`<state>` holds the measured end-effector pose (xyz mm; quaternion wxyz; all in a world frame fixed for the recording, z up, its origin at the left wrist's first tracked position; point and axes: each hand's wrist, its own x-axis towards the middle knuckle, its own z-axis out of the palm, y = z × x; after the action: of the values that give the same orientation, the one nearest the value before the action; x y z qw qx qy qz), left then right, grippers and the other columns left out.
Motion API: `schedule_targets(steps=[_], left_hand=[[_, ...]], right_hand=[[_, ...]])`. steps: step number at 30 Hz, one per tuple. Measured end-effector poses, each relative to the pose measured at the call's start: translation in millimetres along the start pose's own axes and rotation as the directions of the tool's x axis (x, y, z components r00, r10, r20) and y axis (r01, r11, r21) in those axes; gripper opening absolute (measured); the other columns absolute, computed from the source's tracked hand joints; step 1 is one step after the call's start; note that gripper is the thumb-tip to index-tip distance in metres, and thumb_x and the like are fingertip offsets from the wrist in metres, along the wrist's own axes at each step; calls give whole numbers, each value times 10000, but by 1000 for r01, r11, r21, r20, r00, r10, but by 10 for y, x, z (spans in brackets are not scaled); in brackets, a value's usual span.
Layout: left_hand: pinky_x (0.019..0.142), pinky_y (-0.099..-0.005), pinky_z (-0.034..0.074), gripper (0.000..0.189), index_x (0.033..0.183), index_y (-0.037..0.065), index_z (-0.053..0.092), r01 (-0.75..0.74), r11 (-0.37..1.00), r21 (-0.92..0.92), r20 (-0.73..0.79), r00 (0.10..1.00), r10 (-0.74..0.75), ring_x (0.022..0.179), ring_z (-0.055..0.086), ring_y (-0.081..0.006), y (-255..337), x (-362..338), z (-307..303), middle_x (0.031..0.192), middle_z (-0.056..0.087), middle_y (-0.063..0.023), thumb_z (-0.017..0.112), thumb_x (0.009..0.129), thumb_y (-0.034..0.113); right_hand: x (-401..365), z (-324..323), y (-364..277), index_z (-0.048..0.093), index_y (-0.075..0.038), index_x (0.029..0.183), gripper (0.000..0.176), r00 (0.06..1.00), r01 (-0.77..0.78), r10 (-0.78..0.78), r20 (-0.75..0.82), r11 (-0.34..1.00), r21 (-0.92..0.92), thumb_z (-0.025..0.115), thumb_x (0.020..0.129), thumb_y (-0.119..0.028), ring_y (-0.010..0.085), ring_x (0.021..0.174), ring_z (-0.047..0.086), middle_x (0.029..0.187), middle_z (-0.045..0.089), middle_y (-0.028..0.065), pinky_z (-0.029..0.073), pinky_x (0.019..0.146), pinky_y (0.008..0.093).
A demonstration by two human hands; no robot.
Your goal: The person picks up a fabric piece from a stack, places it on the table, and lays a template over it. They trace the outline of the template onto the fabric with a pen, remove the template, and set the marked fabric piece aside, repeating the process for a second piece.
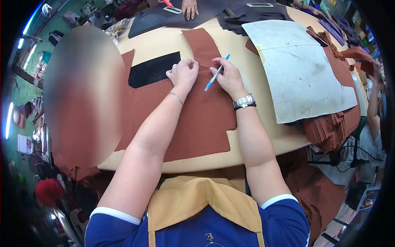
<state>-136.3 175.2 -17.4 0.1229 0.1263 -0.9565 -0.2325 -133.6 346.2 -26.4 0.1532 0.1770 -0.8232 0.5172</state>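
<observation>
A reddish-brown fabric piece [197,119] with notched edges lies flat on the cream table before me. My left hand [184,75] rests over its upper part, fingers pinched together on the cloth, where a small crease runs toward my other hand. A blue-and-clear pen [217,72] sits slanted between the fingers of my right hand [231,78], just right of that crease. Beside my left hand lies a black rectangular panel [152,71], partly over the brown fabric. The exact fingertip contact of my left hand is hard to see.
A large pale cardboard pattern [304,74] covers stacked brown fabric [335,127] on the right. Dark fabric pieces [152,22] lie at the table's far side, where another person's hand [189,9] rests. The left is blurred. More brown cloth [314,185] hangs below the table edge.
</observation>
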Motion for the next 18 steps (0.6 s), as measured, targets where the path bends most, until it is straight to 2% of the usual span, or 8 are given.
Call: schedule_targets(steps=[4,7,8,11,12,14,16,18], left_hand=[[933,-457,325,291,1015,233,727,13,1000,9,23,1000,-13,1045,586,-222,10,1,-20,1071,681,2,589,871,445],[944,-431,392,385,1189,203,651,-84,996,15,9,996,84,1113,578,-266,-32,-81,-149,1137,646,-51,548,913,450],[956,-437,399,424,1234,184,614,-129,992,11,-48,990,130,1129,569,-284,-115,-117,-204,1181,622,-79,539,918,457],[967,-445,437,595,1379,94,457,-214,974,75,-122,967,222,1184,530,-354,-600,-298,-648,1299,549,-189,510,934,484],[963,-482,432,645,1380,111,456,-164,980,116,-175,967,183,1172,541,-344,-879,-337,-781,1306,549,-167,520,899,537],[1009,-485,406,776,1402,25,401,124,955,270,-168,982,-80,1250,493,-349,-1360,-509,-1181,1358,502,-205,504,889,598],[1045,-481,375,930,1430,4,352,385,823,418,-226,921,-316,1311,428,-361,-1948,-714,-1403,1417,414,-259,503,832,700],[1042,-442,390,859,1354,35,475,401,818,412,-260,912,-316,1274,462,-348,-2364,-871,-1473,1361,479,-222,562,802,687]], right_hand=[[20,-26,20,623,-31,1104,299,999,-13,14,-42,1000,20,707,844,-152,246,801,660,915,678,145,520,731,352],[41,-124,-4,615,-15,1130,319,990,-135,140,-30,980,145,697,862,-167,251,903,670,1004,683,155,524,783,346],[49,-162,11,610,-2,1130,323,991,-105,110,-74,992,66,695,866,-168,256,958,665,1053,675,166,521,815,341],[86,-139,289,610,-3,1133,318,976,-144,168,-137,975,169,690,868,-161,253,973,660,1064,672,176,514,838,342],[88,-146,287,608,1,1131,304,966,-195,224,-129,959,205,676,883,-161,239,990,650,1084,661,176,511,841,331],[93,-117,369,603,6,1133,304,961,-197,238,-143,947,252,674,890,-163,222,993,639,1087,654,167,509,836,323],[117,-119,319,595,13,1131,297,957,-203,247,-151,944,261,671,898,-156,183,973,615,1060,640,139,505,815,292],[123,-100,360,598,12,1117,281,949,-216,281,-145,911,352,674,900,-149,156,933,599,1024,627,108,497,795,268]])
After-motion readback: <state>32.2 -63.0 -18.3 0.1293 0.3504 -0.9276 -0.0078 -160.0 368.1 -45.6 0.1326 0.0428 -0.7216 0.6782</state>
